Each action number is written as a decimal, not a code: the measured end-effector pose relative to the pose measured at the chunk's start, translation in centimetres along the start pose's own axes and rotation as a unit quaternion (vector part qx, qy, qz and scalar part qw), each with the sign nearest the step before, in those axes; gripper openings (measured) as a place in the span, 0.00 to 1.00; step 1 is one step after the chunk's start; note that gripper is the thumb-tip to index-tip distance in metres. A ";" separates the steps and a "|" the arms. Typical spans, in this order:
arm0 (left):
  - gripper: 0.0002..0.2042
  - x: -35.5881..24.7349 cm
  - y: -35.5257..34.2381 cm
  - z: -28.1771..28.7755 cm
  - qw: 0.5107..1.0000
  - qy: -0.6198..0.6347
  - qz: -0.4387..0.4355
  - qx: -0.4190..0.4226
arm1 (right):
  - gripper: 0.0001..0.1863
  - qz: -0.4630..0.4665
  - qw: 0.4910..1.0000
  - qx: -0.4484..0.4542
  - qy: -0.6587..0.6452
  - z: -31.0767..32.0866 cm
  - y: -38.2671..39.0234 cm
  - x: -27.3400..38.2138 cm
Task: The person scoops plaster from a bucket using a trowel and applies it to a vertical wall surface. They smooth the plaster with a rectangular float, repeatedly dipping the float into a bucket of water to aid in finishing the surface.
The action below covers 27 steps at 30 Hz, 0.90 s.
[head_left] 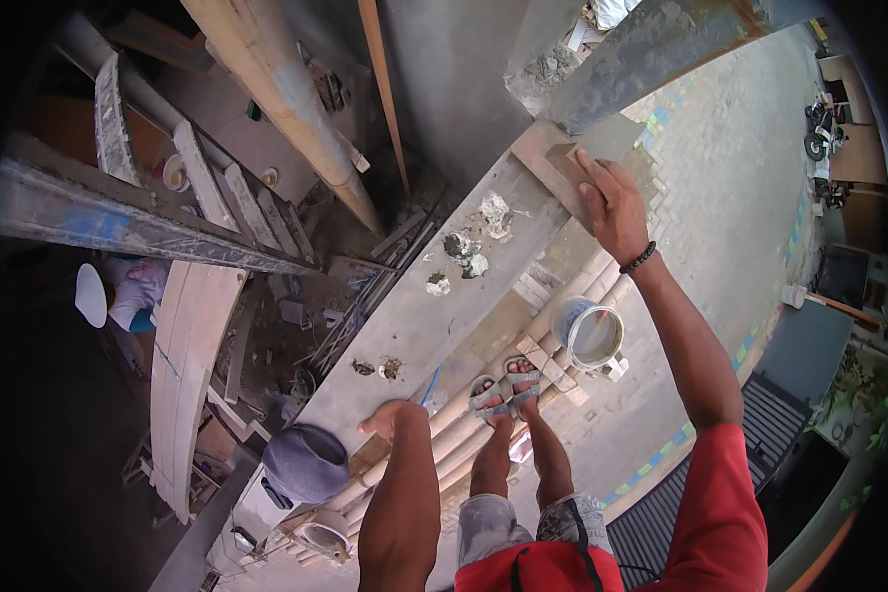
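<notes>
My right hand (617, 207) is closed around the block handle of a wooden float (546, 163), whose board lies across the far end of a smooth grey concrete ledge (419, 331). At the ledge's near right edge rests my left hand (397, 420); one finger or thumb shows on the edge, and the other fingers are hidden. Lumps of white and grey mortar (493, 215) sit on the ledge between the hands, with two small rough patches (390, 368) closer to the left hand. A grey cap (306, 464) lies on the ledge left of that hand.
I stand in sandals on bamboo poles (454, 434) beside the ledge. A bucket of greyish liquid (595, 335) stands right of my feet; another container (324, 536) is near the cap. Beams, planks (192, 365) and a thick bamboo post (291, 99) crowd the left, where a person in a white hat (91, 296) is below.
</notes>
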<state>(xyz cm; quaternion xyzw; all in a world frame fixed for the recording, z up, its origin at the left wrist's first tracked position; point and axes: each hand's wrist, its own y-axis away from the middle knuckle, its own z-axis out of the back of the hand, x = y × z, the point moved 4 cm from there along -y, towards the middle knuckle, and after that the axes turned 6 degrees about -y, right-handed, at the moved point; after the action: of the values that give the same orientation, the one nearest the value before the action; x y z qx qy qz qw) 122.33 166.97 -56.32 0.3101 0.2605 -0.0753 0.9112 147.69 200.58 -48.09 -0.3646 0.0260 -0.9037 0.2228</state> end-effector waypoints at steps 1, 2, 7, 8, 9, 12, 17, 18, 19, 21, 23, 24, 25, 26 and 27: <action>0.44 0.1 0.0 0.2 0.999 -0.030 -0.006 -0.007 | 0.25 -0.013 1.000 0.017 0.004 -0.5 0.0 -0.7; 0.44 0.2 0.0 0.2 0.999 -0.044 -0.008 -0.002 | 0.24 -0.027 0.999 0.034 0.008 -1.0 0.1 -1.2; 0.40 -0.2 -2.5 -0.3 1.000 0.015 0.015 0.003 | 0.23 0.123 0.990 0.065 -0.026 -1.8 1.0 2.8; 0.42 0.1 -2.1 -0.2 1.000 0.010 0.003 0.004 | 0.23 0.116 0.993 0.024 -0.009 -1.1 0.5 2.3; 0.44 0.3 -1.6 -0.2 1.000 0.005 -0.009 0.006 | 0.23 0.053 0.998 -0.001 -0.020 -0.5 -0.7 0.7; 0.43 0.9 -0.5 -0.4 1.000 0.008 0.012 -0.013 | 0.24 0.027 0.999 0.024 0.020 -1.9 -0.3 -1.6; 0.43 0.2 -2.3 -0.3 1.000 -0.005 0.007 -0.024 | 0.22 0.030 0.992 0.072 -0.101 -0.8 0.9 4.3; 0.43 0.1 -2.1 -0.3 0.999 -0.015 0.013 -0.035 | 0.20 -0.023 0.992 0.036 -0.119 0.5 0.1 4.0; 0.43 0.3 -2.3 -0.4 0.999 -0.022 0.001 -0.040 | 0.19 -0.044 0.995 0.019 -0.089 1.8 -0.7 3.0; 0.43 0.4 -2.8 -0.5 0.998 -0.031 -0.013 -0.051 | 0.17 -0.040 0.998 0.011 -0.041 3.0 -3.3 2.7; 0.43 0.7 -2.5 -0.5 0.998 -0.047 -0.004 -0.049 | 0.16 0.015 0.999 0.039 0.000 3.9 -6.0 3.6; 0.42 0.5 -2.4 -0.4 0.998 -0.039 -0.001 -0.043 | 0.16 0.048 0.997 0.058 0.010 3.5 -7.6 4.5; 0.42 0.4 -2.2 -0.4 0.999 -0.034 0.004 -0.035 | 0.16 0.083 0.993 0.077 0.023 2.9 -9.2 5.2; 0.41 0.4 -2.1 -0.4 1.000 -0.017 0.005 -0.021 | 0.15 0.099 0.986 0.117 0.071 2.0 -10.8 5.5; 0.41 0.5 -2.0 -0.5 1.000 0.000 0.005 -0.007 | 0.14 0.115 0.974 0.156 0.119 1.0 -12.2 5.6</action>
<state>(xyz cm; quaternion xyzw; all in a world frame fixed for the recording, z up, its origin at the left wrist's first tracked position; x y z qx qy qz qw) 121.93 165.72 -57.92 0.3054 0.2592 -0.0690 0.9137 140.14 209.33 -41.18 -0.2096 -0.0471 -0.9021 0.3742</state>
